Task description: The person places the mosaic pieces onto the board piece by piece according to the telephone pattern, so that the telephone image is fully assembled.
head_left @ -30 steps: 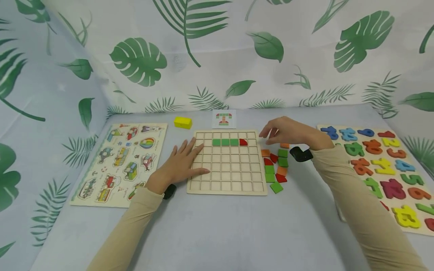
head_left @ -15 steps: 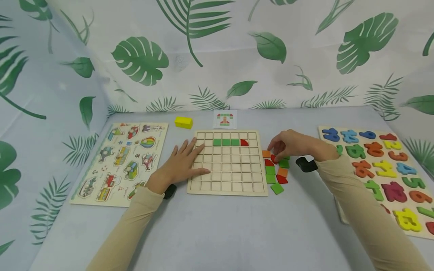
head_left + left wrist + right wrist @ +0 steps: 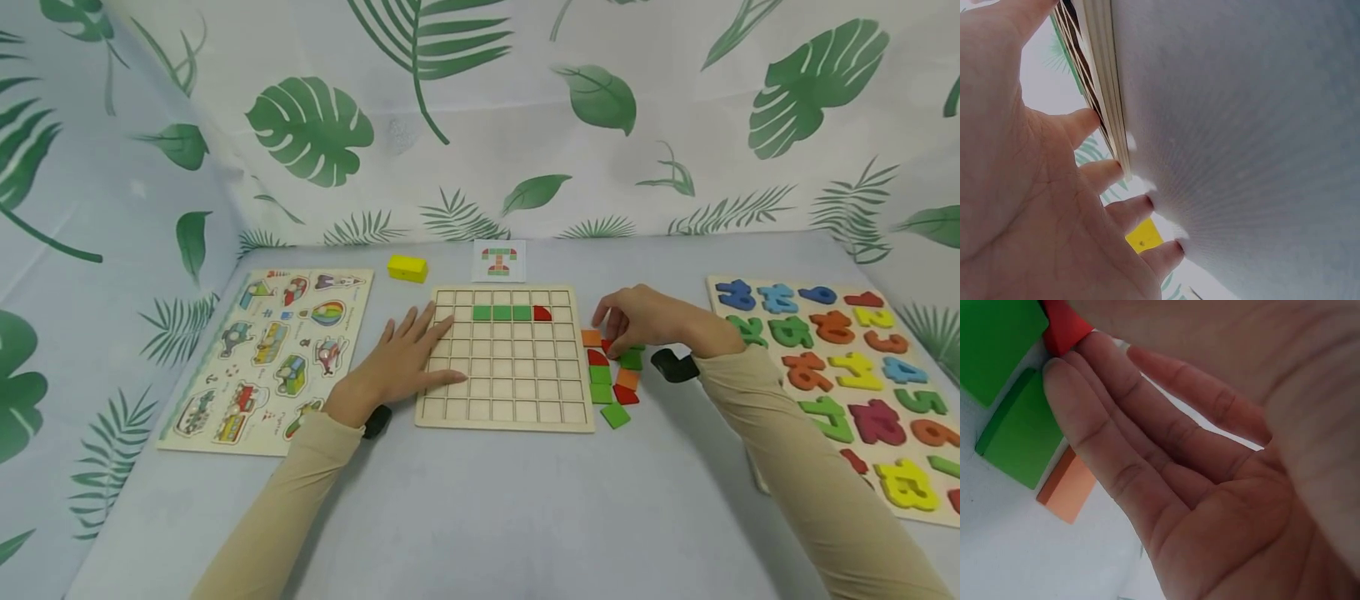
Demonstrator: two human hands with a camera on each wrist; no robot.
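In the head view, my left hand [image 3: 397, 358] rests with spread fingers on the left edge of the wooden grid board [image 3: 502, 417]. Its straight fingers also show beside the board's edge [image 3: 1107, 81] in the left wrist view. A row of green squares [image 3: 502, 313] sits in the board, with a red quarter-circle [image 3: 542, 314] at its right end. Right of the board, my right hand [image 3: 648, 321] pinches a red quarter-circle piece [image 3: 1066, 328] between thumb and fingers, low among the loose pieces. The hand partly hides this piece.
Loose green squares [image 3: 601, 393], orange squares [image 3: 627, 380] and red pieces [image 3: 626, 395] lie right of the board. A pattern card [image 3: 498, 261] and yellow block [image 3: 407, 268] stand behind it. A picture puzzle [image 3: 277, 358] lies left, a number puzzle [image 3: 847, 375] right.
My right hand has come down from beside the board's upper right corner to the loose pieces and taken hold of a red one. The left hand has stayed in place.
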